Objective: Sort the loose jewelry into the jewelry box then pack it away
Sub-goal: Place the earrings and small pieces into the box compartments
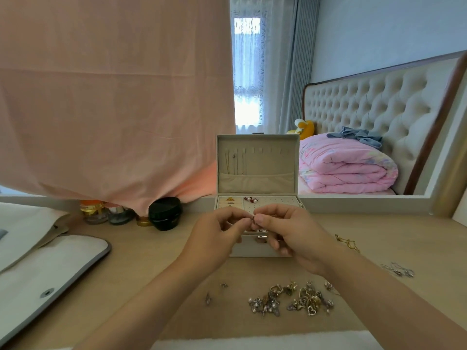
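A white jewelry box (pixel 252 251) stands open on the wooden table, its beige lid (pixel 257 162) upright with thin chains hanging inside. Rings and red-and-pearl earrings sit in its top tray (pixel 273 202). In front of the box, my left hand (pixel 217 238) and my right hand (pixel 288 231) meet and pinch one small metal jewelry piece (pixel 253 218) between fingertips. A pile of loose jewelry (pixel 293 299) lies on the table near me, below my right wrist. Two small separate pieces (pixel 214 293) lie left of the pile.
A gold chain (pixel 348 242) and a silver chain (pixel 399 269) lie at the right. Jars and a black pot (pixel 165 213) stand at the back left under a pink cloth (pixel 113 97). A white-and-grey pad (pixel 50 269) covers the left side. A mirror frame (pixel 452 168) rises behind.
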Action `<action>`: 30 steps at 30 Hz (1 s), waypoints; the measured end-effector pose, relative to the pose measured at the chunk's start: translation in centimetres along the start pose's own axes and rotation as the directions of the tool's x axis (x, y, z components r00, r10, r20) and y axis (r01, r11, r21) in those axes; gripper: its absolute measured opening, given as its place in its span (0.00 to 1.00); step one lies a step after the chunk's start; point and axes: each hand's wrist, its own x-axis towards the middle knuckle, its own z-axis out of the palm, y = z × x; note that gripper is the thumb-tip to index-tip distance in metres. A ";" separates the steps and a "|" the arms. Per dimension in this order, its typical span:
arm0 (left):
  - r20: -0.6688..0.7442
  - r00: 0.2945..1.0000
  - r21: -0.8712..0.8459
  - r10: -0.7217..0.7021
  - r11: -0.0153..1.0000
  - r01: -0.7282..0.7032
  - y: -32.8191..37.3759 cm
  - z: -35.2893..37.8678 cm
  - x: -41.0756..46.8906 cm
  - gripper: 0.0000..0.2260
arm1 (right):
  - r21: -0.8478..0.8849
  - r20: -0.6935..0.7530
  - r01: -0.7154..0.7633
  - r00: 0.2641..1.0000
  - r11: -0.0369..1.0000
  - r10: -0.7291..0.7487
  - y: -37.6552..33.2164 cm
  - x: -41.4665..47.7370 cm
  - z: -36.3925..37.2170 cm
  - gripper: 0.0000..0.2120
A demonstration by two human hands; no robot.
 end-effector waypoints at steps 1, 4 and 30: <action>0.007 1.000 -0.010 -0.004 1.000 0.004 0.1 0.1 0.7 0.04 | 0.006 -0.020 0.015 1.000 1.000 -0.015 -0.2 0.4 -0.1 0.03; 0.008 1.000 -0.028 -0.014 0.999 0.015 0.4 0.4 2.8 0.04 | -0.034 -0.079 0.077 0.994 0.996 -0.079 -0.8 1.8 -0.4 0.03; -0.034 0.999 -0.060 -0.003 0.998 0.001 -3.6 -0.8 10.3 0.03 | -0.941 -0.064 0.015 0.973 0.337 -0.223 0.3 10.0 -1.1 0.04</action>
